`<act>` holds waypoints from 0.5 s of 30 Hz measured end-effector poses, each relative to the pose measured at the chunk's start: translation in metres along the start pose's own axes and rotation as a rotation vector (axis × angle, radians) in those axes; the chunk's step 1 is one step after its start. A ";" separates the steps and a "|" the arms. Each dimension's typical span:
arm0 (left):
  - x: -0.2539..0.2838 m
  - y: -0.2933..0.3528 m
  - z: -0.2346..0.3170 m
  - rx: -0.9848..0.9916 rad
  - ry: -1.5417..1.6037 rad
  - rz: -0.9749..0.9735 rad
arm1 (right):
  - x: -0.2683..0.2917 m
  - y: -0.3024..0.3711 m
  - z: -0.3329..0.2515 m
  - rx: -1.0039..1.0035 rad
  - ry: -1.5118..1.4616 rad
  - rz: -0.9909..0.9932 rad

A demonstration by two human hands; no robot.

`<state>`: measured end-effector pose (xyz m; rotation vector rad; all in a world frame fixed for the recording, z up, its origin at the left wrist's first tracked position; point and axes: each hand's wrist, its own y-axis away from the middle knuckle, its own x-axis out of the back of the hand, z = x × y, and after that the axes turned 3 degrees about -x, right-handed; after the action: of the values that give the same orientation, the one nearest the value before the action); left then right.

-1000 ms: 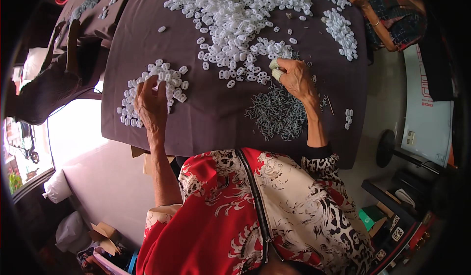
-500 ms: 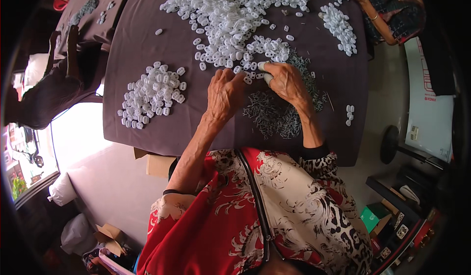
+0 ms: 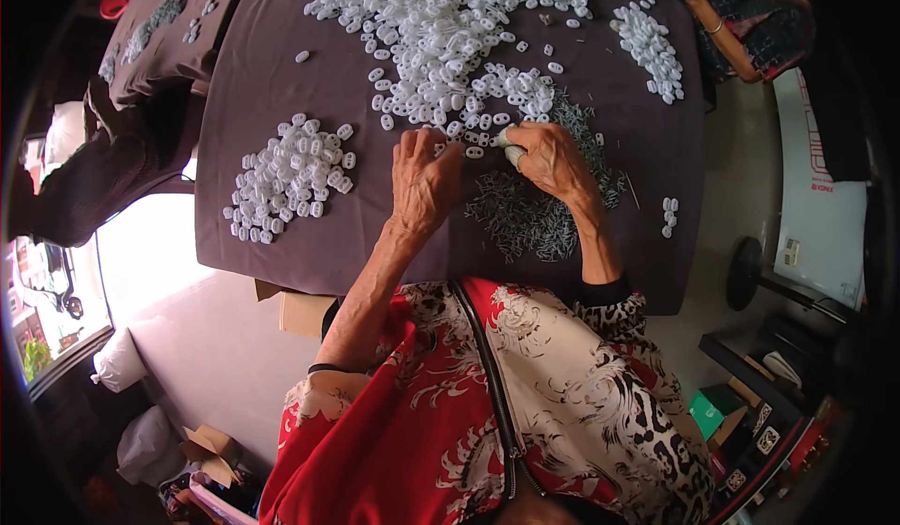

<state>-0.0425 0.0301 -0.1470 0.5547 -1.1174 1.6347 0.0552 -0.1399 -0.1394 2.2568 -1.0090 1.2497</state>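
My left hand (image 3: 424,183) is closed above the near edge of a big heap of small white oval plastic pieces (image 3: 422,37). A white piece (image 3: 439,150) with holes shows between its fingers; the thumb is blurred. Close by on the right, my right hand (image 3: 555,164) has its fingers pinched together, with pale coverings (image 3: 513,148) on the thumb and a finger. What lies in that pinch, if anything, is hidden. Under and beside the right hand spreads a pile of small grey metal pins or screws (image 3: 525,216). A few loose white pieces lie between the hands.
Another pile of white pieces (image 3: 292,178) lies on the left of the brown tablecloth (image 3: 375,248). At the far right, a smaller pile (image 3: 647,52) lies near another person's arm (image 3: 727,42). A second table (image 3: 178,47) and another person's dark sleeve (image 3: 94,187) are at the left.
My left hand has drawn slightly left, its white piece now deeper between the fingers. My right hand has shifted slightly right and turned. The person at the left has moved an arm.
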 end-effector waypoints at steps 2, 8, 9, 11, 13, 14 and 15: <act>-0.008 0.000 -0.003 -0.010 0.004 0.009 | 0.000 0.002 -0.005 0.019 -0.005 0.007; -0.005 0.003 -0.003 0.014 0.046 -0.005 | 0.001 0.000 -0.007 0.003 -0.020 0.050; -0.005 0.004 -0.002 0.050 0.112 0.020 | 0.002 -0.001 -0.008 0.005 -0.044 0.052; 0.002 0.004 -0.001 0.214 0.268 0.001 | 0.006 -0.001 -0.015 0.008 -0.075 0.050; 0.013 0.000 0.003 0.377 0.426 -0.016 | 0.011 -0.001 -0.025 0.045 -0.351 0.051; 0.020 -0.003 0.006 0.538 0.659 -0.050 | 0.010 -0.002 -0.026 0.045 -0.351 0.051; 0.023 -0.005 0.008 0.699 0.893 -0.084 | 0.008 -0.002 -0.026 0.055 -0.375 0.052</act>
<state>-0.0475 0.0346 -0.1229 0.2244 0.1415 1.8793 0.0448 -0.1259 -0.1191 2.5841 -1.1795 0.8982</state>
